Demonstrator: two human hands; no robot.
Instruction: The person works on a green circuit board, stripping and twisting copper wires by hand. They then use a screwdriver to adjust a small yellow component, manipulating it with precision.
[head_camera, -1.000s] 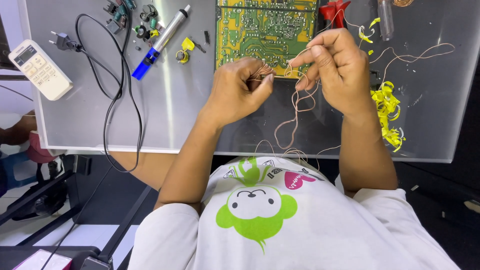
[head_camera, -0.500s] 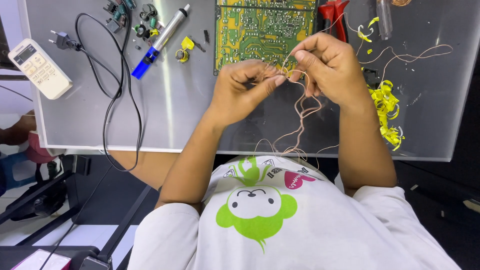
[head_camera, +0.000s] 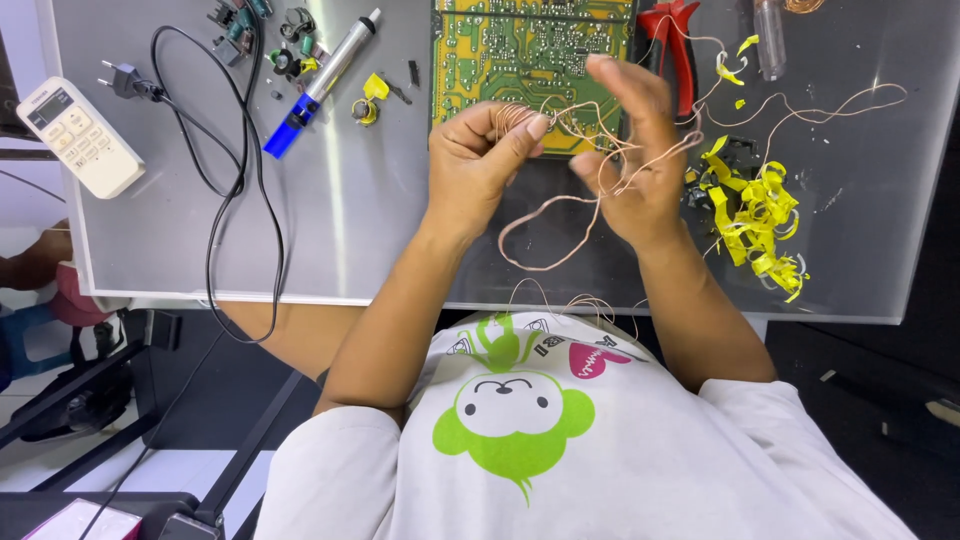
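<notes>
- White short-sleeved T-shirt (head_camera: 600, 470) on the person, soft and loose.
- Green cartoon monkey face (head_camera: 510, 420) printed on the chest.
- Pink heart (head_camera: 592, 358) above it.
- Bare forearms, no rings, no watch.

You have one circuit board (head_camera: 530, 55), one remote (head_camera: 72, 135), one solder pump (head_camera: 322, 82), one red pliers (head_camera: 675, 45), one plug cord (head_camera: 215, 190).

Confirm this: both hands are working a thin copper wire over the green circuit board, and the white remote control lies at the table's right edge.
Not quite. The head view shows the white remote control at the table's left edge. Both hands, left and right, do handle the thin copper wire over the green circuit board.
</notes>
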